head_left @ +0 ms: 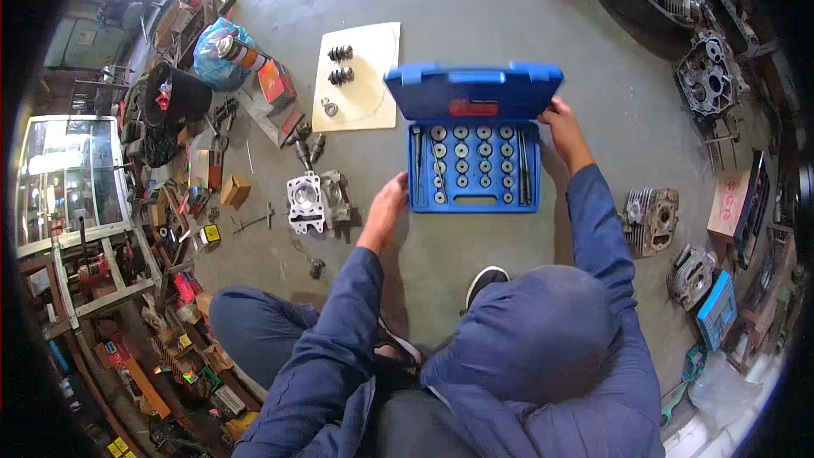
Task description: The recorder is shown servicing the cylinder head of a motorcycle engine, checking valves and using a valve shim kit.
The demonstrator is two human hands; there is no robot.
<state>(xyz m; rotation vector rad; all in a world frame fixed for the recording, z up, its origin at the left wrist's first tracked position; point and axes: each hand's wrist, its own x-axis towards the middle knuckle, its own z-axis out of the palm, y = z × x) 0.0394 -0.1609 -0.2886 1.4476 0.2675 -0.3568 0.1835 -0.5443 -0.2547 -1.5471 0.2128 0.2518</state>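
Observation:
A blue plastic tool case (432, 206) lies on the floor in front of me. Its lid (424, 100) is raised on the far side. In the base sit rows of round metal discs (461, 151) with centre holes. Dark rods (522, 170) fill slots along the right side, and another thin rod (417, 153) lies at the left. My left hand (387, 208) is closed at the case's left side, its fingertips partly hidden by the edge. My right hand (565, 129) grips the right end of the lid.
Left of the case lie an engine cylinder block (305, 202) and a pale board (356, 110) with two dark coiled parts and a ring. Cylinder heads (651, 220) stand at the right. Boxes, a blue plastic bag (219, 55) and metal parts crowd both sides.

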